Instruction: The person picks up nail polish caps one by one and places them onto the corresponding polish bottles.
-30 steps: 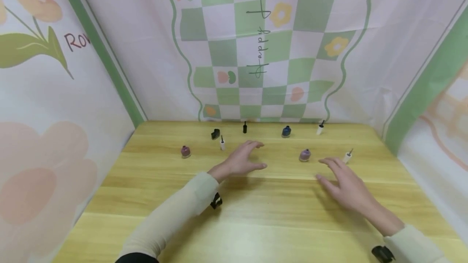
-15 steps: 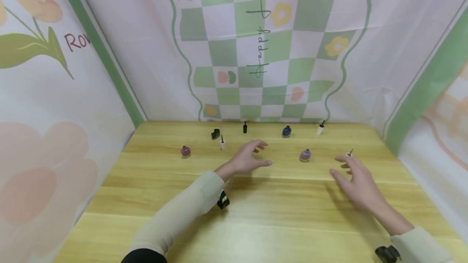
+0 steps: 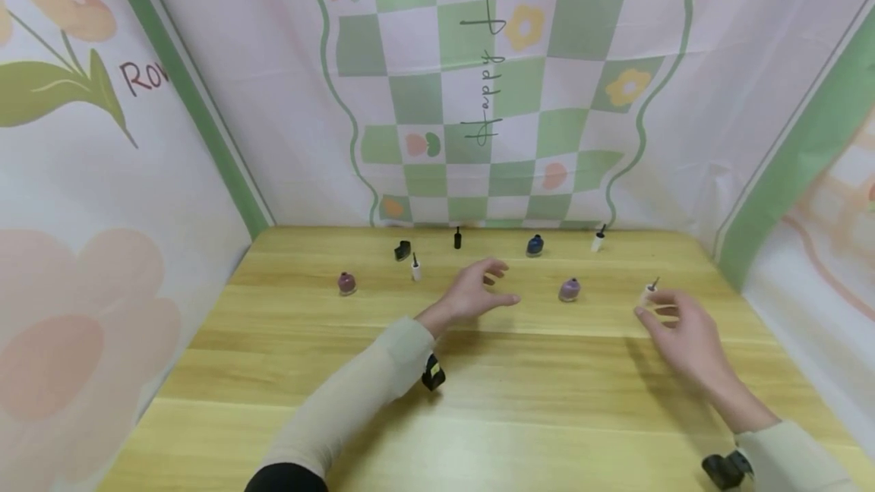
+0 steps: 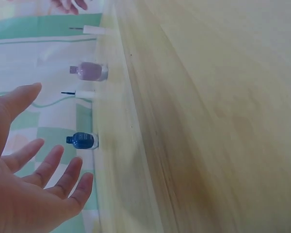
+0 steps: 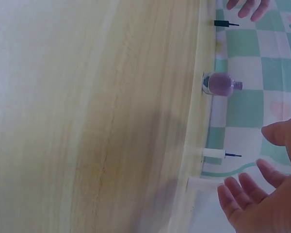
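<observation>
My left hand (image 3: 475, 291) hovers over the middle of the table with its fingers spread and holds nothing. Nearest to it are a dark blue nail polish bottle (image 3: 535, 246) and a lilac nail polish bottle (image 3: 570, 290), both uncapped. On the right, my right hand (image 3: 687, 329) is beside a white nail polish cap (image 3: 648, 294) that stands with its brush upward. In the right wrist view a gap shows between thumb and fingers, and the fingers partly cover that white cap (image 5: 203, 183). Whether they touch it I cannot tell.
Further back stand another white brush cap (image 3: 598, 241), a black brush cap (image 3: 458, 238) and a black bottle (image 3: 402, 251). Towards the left are a third white brush cap (image 3: 415, 270) and a mauve bottle (image 3: 347, 284). Printed curtains (image 3: 287, 135) border the wooden table (image 3: 492, 416).
My right hand has moved right, from near the lilac bottle to the white brush cap. My left hand has drifted slightly right. The bottles and caps stay where they were.
</observation>
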Motion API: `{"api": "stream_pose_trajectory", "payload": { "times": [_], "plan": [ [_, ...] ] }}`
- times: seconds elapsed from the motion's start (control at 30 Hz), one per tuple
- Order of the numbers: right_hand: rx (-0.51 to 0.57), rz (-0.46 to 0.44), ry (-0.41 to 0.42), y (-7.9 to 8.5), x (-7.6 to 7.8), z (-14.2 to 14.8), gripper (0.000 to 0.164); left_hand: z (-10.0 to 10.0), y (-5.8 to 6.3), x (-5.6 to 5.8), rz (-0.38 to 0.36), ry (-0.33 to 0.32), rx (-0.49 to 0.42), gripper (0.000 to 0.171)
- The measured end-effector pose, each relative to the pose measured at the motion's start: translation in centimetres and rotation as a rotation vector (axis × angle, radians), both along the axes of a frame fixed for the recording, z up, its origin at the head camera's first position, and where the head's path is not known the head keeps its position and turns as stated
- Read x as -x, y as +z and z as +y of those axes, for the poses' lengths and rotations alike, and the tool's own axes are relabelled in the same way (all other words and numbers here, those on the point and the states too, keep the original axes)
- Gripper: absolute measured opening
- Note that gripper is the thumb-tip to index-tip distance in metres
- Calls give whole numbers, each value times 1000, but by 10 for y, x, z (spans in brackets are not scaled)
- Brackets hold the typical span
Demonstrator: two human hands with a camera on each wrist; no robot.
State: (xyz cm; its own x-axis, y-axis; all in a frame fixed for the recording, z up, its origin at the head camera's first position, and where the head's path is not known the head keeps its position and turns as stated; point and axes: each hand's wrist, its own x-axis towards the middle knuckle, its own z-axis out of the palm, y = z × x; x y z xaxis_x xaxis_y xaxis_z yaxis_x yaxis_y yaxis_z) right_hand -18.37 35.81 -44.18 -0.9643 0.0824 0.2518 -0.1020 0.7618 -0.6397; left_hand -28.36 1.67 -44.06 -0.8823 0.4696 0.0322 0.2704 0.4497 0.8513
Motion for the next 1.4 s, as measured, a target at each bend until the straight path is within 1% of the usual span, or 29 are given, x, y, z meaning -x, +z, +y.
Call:
{"api": "stream_pose_trajectory", "payload": {
  "times": [0.13,0.27,0.43,0.67,0.83,1.0,1.17,1.4],
  "plan": [
    [40,-58,-34,1,2,2,57,8,1,2,-21,18,-28,68],
    [76,-101,-72,2,4,5,65,15,0,3,-42,32,-45,69],
    [102,-132,-108,1,6,7,71,22,-2,4,-53,46,-67,68],
    [154,-161,-159,-5,17,10,78,32,-4,6,-61,52,-65,68],
    [169,-192,-165,-7,23,12,82,39,-5,9,-71,61,-74,68],
    [179,-236,-180,-9,27,14,87,46,-5,10,-99,73,-93,69],
    [206,-278,-194,-10,30,15,91,54,-9,12,-118,91,-103,67],
    [237,-330,-201,-11,35,18,92,65,-13,11,-114,98,-81,65]
  ]
}}
